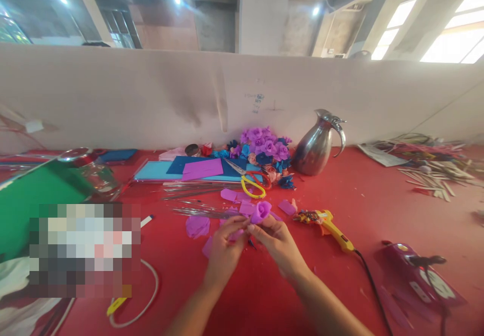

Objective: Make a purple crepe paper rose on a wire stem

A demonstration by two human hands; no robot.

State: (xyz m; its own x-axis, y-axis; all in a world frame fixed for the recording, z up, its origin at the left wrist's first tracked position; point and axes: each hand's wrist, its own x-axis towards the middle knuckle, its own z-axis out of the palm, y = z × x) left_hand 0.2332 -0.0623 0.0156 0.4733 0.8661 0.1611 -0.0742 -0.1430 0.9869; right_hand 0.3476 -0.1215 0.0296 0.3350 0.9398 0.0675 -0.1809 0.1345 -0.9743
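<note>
A purple paper flower (260, 212) with a rolled centre is pinched between both hands above the red table. My left hand (229, 234) holds its base from the left, fingers closed. From the right, my right hand (277, 239) has thumb and fingertips closed on the same flower. Loose purple paper petals (197, 226) lie around and behind the hands. Beyond them are thin metal wires (200, 211) and scissors (252, 185) with yellow and red handles. To the right of my right hand rests a yellow hot glue gun (335, 230).
Behind the scissors lies a heap of finished paper flowers (264, 142), beside a metal jug (315, 147). Blue paper sheets (155, 171) lie at centre left, near a glass jar (96, 175). A maroon power strip (421, 275) takes the glue gun's cord at right. Thin sticks (438, 177) lie far right.
</note>
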